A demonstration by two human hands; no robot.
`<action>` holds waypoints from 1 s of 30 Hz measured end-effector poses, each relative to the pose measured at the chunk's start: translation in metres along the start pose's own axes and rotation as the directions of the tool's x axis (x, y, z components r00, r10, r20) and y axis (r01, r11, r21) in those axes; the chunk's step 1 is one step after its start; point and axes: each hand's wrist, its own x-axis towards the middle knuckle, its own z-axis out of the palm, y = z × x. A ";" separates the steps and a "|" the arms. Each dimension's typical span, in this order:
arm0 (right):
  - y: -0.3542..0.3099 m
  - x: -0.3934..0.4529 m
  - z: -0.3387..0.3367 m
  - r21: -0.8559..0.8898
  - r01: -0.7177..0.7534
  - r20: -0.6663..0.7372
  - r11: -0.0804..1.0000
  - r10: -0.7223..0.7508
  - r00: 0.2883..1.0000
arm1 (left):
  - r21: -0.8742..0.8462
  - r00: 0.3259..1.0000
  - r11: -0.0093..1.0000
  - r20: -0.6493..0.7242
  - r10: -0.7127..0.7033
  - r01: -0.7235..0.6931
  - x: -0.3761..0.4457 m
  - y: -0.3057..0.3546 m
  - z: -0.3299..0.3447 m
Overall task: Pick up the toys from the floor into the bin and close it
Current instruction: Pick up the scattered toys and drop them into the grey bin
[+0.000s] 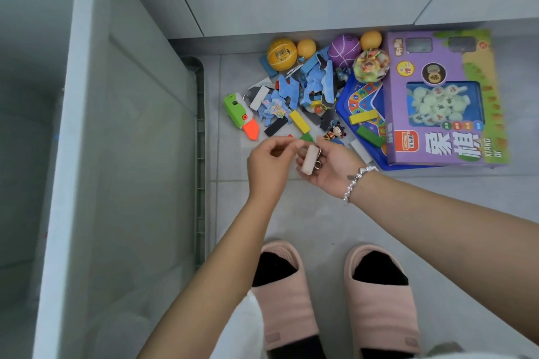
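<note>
Holding a pink block [309,159], both hands [269,161] hide toys [303,90] beneath them.

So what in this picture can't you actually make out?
- Head view: the inside of the bin is hidden by a pale panel; only a rim strip shows.
- The pinkish object in the right hand: too blurred to identify.
- What the left hand pinches, if anything, is covered by its fingers.
- Small blocks behind both hands are partly covered.
- The purple game box: small print unreadable.
</note>
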 end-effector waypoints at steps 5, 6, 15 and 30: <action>-0.011 -0.007 -0.007 -0.010 0.041 -0.061 0.999 -0.042 0.997 | 0.253 0.999 0.967 -0.047 0.026 -0.013 0.028 -0.012 0.006; -0.012 -0.008 -0.010 -0.048 0.060 -0.070 0.997 -0.063 0.996 | 0.341 0.999 0.939 0.001 0.049 -0.046 0.031 -0.019 0.009; -0.016 -0.014 -0.019 -0.188 0.111 -0.105 0.976 -0.132 0.986 | 0.592 0.976 0.775 0.143 0.167 -0.220 0.028 -0.031 0.021; -0.020 -0.010 -0.031 0.036 0.061 0.050 0.998 -0.062 0.997 | 0.218 0.981 0.970 0.183 0.065 -0.105 -0.022 0.014 0.036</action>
